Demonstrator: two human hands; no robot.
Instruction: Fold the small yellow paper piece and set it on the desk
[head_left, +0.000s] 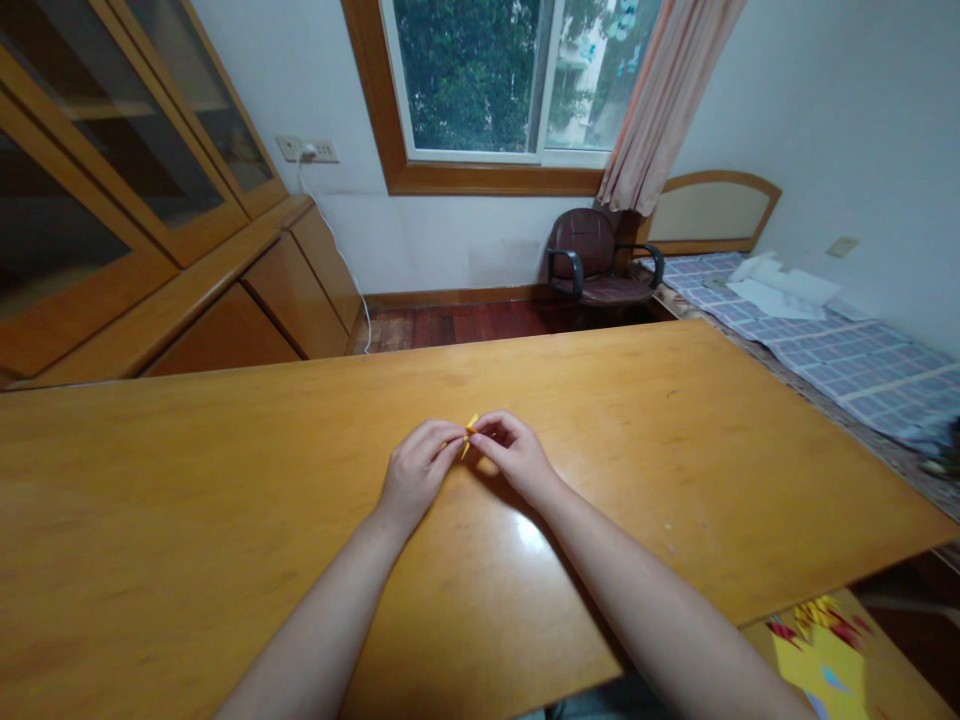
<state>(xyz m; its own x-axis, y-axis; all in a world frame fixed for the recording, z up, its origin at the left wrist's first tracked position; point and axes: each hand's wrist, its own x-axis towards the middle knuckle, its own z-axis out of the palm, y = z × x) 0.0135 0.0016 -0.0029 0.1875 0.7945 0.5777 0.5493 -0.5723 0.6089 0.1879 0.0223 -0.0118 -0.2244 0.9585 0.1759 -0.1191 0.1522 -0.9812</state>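
Observation:
A small folded piece of yellow paper [469, 434] is pinched between the fingertips of both hands, just above the wooden table [225, 480]. My left hand [417, 470] grips it from the left with curled fingers. My right hand [514, 456] grips it from the right, fingers bent inward. Most of the paper is hidden by the fingers; only a thin yellow sliver shows.
A wooden cabinet with glass doors [135, 190] stands at the left. A brown office chair [596, 262] sits under the window. A bed with a checked cover [840, 350] runs along the right. Coloured paper pieces [821, 650] lie on a low surface at the bottom right.

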